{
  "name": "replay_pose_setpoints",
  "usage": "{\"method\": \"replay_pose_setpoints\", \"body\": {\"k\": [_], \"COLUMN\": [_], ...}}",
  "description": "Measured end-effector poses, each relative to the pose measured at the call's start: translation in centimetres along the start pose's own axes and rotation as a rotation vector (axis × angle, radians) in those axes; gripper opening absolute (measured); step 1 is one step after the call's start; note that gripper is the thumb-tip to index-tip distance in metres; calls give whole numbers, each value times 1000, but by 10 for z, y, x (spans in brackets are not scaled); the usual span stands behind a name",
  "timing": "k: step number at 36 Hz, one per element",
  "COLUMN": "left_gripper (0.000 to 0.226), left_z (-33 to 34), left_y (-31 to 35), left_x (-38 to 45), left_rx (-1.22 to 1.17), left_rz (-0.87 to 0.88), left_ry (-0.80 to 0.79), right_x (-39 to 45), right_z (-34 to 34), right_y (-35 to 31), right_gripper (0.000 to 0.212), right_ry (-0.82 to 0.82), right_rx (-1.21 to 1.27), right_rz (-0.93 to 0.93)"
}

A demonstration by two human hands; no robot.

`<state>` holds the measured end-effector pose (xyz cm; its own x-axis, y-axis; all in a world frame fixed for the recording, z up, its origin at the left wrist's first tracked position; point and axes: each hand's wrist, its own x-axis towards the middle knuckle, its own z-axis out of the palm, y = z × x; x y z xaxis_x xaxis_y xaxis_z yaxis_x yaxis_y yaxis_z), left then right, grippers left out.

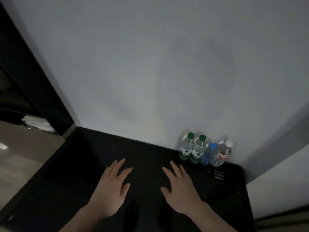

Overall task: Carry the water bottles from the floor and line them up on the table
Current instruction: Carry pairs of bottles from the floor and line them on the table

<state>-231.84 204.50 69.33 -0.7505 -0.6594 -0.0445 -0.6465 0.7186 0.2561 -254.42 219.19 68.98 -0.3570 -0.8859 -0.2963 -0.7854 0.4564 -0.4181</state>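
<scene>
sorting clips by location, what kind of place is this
Probably a hotel room or a similar guest room, though that is a guess. A glossy black table stands against a plain white wall, four small water bottles stand lined up at its back right, and a small printed card lies beside them.

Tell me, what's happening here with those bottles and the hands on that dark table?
A person is lining up water bottles on a black table. Four bottles stand in a row by the wall at the far right: two green-capped bottles, a blue-capped bottle and a white-capped bottle. Both hands are flat and hold nothing: the left hand and the right hand lie spread over the tabletop, apart from the bottles.
</scene>
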Motion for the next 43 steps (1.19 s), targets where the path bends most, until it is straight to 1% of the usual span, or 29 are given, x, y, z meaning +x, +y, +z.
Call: {"method": "replay_pose_setpoints", "body": {"k": [6, 13, 17, 21, 27, 31, 37, 43], "left_gripper": [68, 73, 75, 74, 74, 77, 93, 90], "left_z": [-9, -38, -56, -71, -82, -93, -119, -145], "left_y": [-94, -204, -243, -267, -302, -325, -373, -450], "left_x": [-52, -93, -105, -109, -111, -126, -156, -191], "left_rx": [27, 26, 42, 6, 9, 8, 5, -4], "left_rz": [-80, -81, -99, -116, -213, -315, -452, -568], "left_ry": [-58, -84, -98, -70, -23, -29, 30, 114], "right_x": [8, 28, 35, 43, 69, 95, 127, 161], "right_z": [42, 91, 106, 103, 98, 109, 125, 137], "right_y": [-84, -202, -251, -274, -292, -319, -401, -495], "right_gripper": [74, 78, 78, 78, 77, 78, 77, 74], "right_ry": [-53, -69, -51, -40, -29, -102, -180, -225], "right_rx": [-28, -17, -16, -47, -59, -105, -86, -99], "right_rz": [19, 31, -16, -45, -152, -196, -384, -544]}}
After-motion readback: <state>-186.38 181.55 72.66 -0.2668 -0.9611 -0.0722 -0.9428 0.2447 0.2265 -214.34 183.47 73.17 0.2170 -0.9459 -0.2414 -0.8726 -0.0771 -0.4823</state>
